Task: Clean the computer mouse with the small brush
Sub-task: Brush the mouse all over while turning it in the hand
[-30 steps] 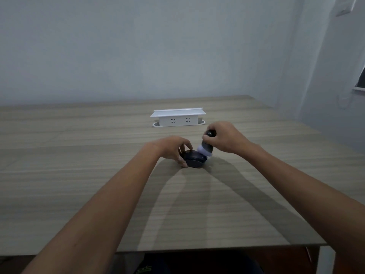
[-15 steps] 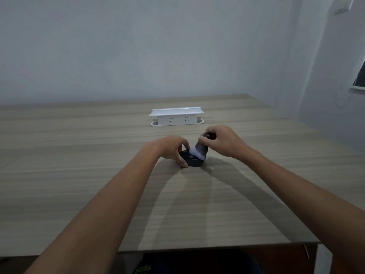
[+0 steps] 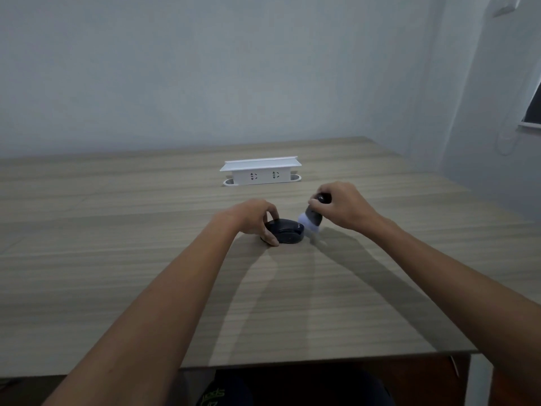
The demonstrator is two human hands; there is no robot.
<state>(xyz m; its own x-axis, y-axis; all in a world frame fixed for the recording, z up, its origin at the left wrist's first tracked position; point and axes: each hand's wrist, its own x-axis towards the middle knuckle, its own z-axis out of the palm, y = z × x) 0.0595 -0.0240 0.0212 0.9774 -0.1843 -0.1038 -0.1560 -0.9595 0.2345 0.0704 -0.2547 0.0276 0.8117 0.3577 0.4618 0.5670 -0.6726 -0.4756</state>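
A dark computer mouse (image 3: pixel 287 232) lies flat on the wooden table (image 3: pixel 117 259) near its middle. My left hand (image 3: pixel 254 219) grips the mouse's left end, thumb at the near side and fingers over the far side. My right hand (image 3: pixel 341 205) holds a small brush (image 3: pixel 312 217) by its dark handle, tilted down to the left. The brush's pale bristles sit at the mouse's right end, at or just off its edge.
A white power strip box (image 3: pixel 260 171) with two visible sockets stands farther back on the table. The near table edge (image 3: pixel 322 360) runs below my forearms. Grey walls rise behind and to the right.
The brush has swept right, from on top of the mouse to its right end. My left hand keeps its hold on the mouse, which stays in place.
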